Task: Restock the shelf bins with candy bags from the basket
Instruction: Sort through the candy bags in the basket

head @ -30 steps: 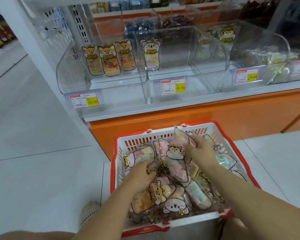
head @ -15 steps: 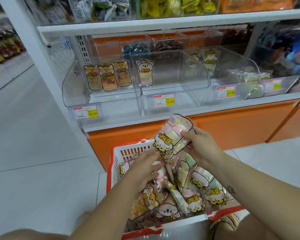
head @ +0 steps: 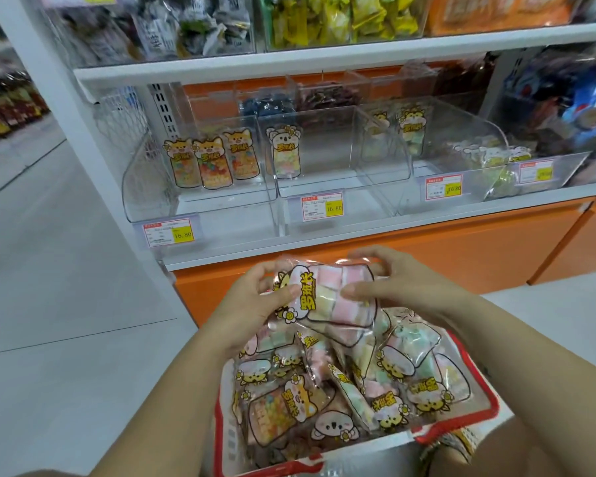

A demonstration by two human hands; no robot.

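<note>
A clear candy bag with pink and yellow marshmallow cubes and a cartoon animal label is held above the basket. My left hand grips its left end and my right hand grips its right end. Below, the red-and-white basket is full of several similar bags. On the shelf, the left clear bin holds three upright orange-fox bags. The middle bin holds one koala bag. The right bin has bags at its back.
Price tags hang on the bin fronts. An orange base panel runs under the shelf. The upper shelf carries bins of other sweets. A white upright post stands at left, with grey tiled aisle floor beside it.
Both hands went from digging in the basket to lifting one marshmallow bag out and raising it. My left hand has now joined the right on the bag, and the view has tilted up.
</note>
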